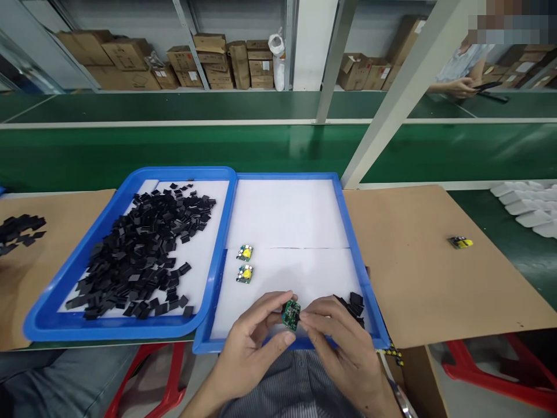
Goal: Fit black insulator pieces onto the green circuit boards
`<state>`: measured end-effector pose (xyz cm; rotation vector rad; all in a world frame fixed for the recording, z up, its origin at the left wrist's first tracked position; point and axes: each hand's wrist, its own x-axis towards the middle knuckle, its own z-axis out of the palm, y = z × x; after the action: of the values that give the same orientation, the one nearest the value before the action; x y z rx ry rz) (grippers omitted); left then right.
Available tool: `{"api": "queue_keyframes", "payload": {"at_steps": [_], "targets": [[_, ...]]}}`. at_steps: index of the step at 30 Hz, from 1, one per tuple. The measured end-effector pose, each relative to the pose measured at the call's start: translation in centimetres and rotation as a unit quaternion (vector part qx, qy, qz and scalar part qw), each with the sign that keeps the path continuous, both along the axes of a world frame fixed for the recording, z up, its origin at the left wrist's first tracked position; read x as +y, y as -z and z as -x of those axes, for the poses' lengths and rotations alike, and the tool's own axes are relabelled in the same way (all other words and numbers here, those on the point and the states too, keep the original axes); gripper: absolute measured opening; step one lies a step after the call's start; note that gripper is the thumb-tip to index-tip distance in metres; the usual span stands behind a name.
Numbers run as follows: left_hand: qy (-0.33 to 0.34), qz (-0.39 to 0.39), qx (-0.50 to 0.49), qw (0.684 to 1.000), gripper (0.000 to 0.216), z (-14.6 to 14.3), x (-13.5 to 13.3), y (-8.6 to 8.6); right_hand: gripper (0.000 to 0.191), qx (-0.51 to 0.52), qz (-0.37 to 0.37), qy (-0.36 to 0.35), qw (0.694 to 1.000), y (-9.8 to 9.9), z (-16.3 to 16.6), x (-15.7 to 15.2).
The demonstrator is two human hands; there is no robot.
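A small green circuit board (291, 315) is held up over the near edge of the right blue tray (285, 176). My left hand (256, 342) grips it between thumb and fingers. My right hand (342, 348) is closed in a pinch at the board's right edge; what its fingertips hold, if anything, is hidden. Just behind the right hand, several black pieces (355, 303) lie in the tray's near right corner. Two small boards with yellow parts, one farther (245, 252) and one nearer (244, 273), rest on the tray's white lining.
A second blue tray (187, 173) on the left holds a heap of flat black pieces (143, 249). More black pieces (21, 229) lie at far left. Another yellow-topped board (460, 242) sits on the brown cardboard (409, 267). A slanted post (404, 93) rises behind. A co-worker's hand (462, 87) shows beyond.
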<state>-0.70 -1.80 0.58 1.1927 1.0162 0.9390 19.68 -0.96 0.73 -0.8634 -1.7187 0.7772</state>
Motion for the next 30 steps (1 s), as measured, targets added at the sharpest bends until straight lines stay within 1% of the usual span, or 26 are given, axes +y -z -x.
{"api": "queue_keyframes", "payload": {"at_steps": [4,7,11,14,16,18,20,24,28,30], "targets": [[0.0,0.02,0.004,1.0,0.045,-0.1,0.0,-0.1,0.041,-0.021,0.029,-0.002,0.999,0.0,0.0,-0.3],[0.007,0.019,0.018,1.0,0.044,-0.1,0.0,-0.2,0.04,-0.051,0.06,-0.008,0.997,-0.2,-0.2,-0.5],[0.021,-0.001,0.053,0.998,0.042,0.0,0.1,0.0,0.036,-0.101,0.069,-0.009,0.992,-0.8,-0.5,-0.6],[0.035,-0.015,0.075,0.997,0.042,0.1,0.2,0.2,0.033,-0.114,0.078,-0.016,0.99,-1.2,-0.6,-0.7],[0.039,-0.037,0.091,0.994,0.041,0.1,0.2,0.3,0.033,-0.114,0.084,-0.016,0.99,-1.3,-0.5,-0.6],[0.043,-0.068,0.114,0.99,0.042,0.0,0.2,0.4,0.031,-0.117,0.087,-0.002,0.989,-1.3,-0.4,-0.6],[0.049,-0.089,0.136,0.986,0.043,0.0,0.2,0.4,0.028,-0.106,0.106,0.013,0.989,-1.1,-0.4,-0.4],[0.058,-0.083,0.149,0.984,0.043,0.0,0.4,0.1,0.02,-0.045,0.188,0.022,0.981,-0.7,-0.6,0.0],[0.049,-0.07,0.123,0.989,0.047,-0.1,0.6,-0.1,0.015,0.011,0.191,0.033,0.981,-0.9,-0.4,0.3],[0.033,-0.051,0.093,0.994,0.043,-0.2,0.6,-0.1,0.015,0.032,0.187,0.031,0.981,-1.1,-0.2,0.3]]}}
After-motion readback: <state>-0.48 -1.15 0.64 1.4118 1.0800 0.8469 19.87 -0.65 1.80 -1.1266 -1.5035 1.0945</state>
